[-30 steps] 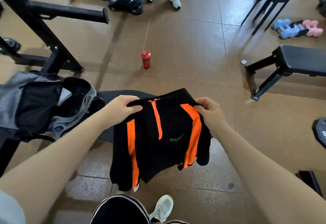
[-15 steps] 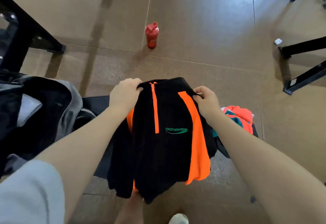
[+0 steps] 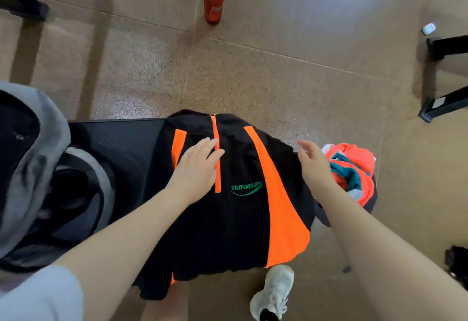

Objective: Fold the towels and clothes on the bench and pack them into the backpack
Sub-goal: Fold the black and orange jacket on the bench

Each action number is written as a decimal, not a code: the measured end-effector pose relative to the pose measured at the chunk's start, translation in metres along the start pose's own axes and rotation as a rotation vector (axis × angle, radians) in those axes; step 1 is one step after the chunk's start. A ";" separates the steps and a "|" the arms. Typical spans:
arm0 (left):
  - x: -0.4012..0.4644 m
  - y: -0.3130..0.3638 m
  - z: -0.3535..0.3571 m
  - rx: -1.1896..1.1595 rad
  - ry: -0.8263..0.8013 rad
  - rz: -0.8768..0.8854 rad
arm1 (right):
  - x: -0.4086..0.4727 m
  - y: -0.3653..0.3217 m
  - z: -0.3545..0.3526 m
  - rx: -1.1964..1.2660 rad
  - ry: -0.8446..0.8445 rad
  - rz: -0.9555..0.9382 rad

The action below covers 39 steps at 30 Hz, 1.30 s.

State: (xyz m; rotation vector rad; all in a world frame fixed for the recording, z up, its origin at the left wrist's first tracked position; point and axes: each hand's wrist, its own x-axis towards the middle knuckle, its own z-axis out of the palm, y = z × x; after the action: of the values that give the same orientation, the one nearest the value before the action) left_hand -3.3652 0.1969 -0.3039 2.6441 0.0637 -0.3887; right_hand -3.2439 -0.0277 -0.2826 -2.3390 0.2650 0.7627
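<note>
Both hands are over the black and orange jacket (image 3: 243,194), which lies front-up across the worktop (image 3: 114,138), its lower edge hanging off the near side. The left hand (image 3: 196,169) lies flat on the jacket's chest just left of the orange zip, fingers straight and together, pressing the cloth down. The right hand (image 3: 314,163) hangs at the jacket's right shoulder with fingers loosely spread, gripping nothing; whether it touches the cloth I cannot tell.

The step in hand looks like laying the jacket out and smoothing it before the first fold. The next move likely calls for taking a sleeve or side panel and bringing it across the zip line, keeping the left palm as an anchor so the slippery cloth does not slide off the edge.

A bundle of red and teal clothes (image 3: 352,169) waits just right of the jacket, unfolded. The grey backpack (image 3: 35,169) sits open to the jacket's left, on the same worktop.
</note>
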 end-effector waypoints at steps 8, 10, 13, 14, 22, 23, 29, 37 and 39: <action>-0.009 0.098 0.053 -0.125 -0.172 -0.073 | -0.003 0.071 -0.043 -0.150 -0.354 0.042; -0.009 0.115 0.070 -0.112 -0.165 -0.143 | 0.007 0.083 -0.037 -0.118 -0.429 0.025; -0.009 0.133 0.093 -0.093 -0.122 -0.271 | 0.017 0.100 -0.024 -0.098 -0.378 0.036; -0.008 0.139 0.100 -0.081 -0.106 -0.292 | 0.019 0.104 -0.020 -0.081 -0.346 0.038; 0.003 0.153 0.118 -0.023 0.042 -0.424 | 0.064 0.107 -0.030 0.099 -0.560 -0.148; 0.004 0.154 0.118 0.003 0.024 -0.413 | 0.069 0.104 -0.032 0.002 -0.548 -0.184; 0.008 0.153 0.112 0.061 -0.061 -0.355 | 0.075 0.106 -0.066 -0.187 -0.331 -0.285; -0.003 0.148 0.108 -0.085 0.011 -0.400 | 0.056 0.097 -0.069 -0.586 -0.140 -0.373; -0.018 0.140 0.098 -0.091 0.080 -0.461 | 0.029 0.074 -0.049 -0.509 -0.132 -0.549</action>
State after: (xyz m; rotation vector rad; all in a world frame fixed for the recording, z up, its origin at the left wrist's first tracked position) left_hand -3.3925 0.0285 -0.3206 2.5367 0.7078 -0.4145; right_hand -3.2253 -0.1152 -0.3083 -2.6162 -0.6793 0.7559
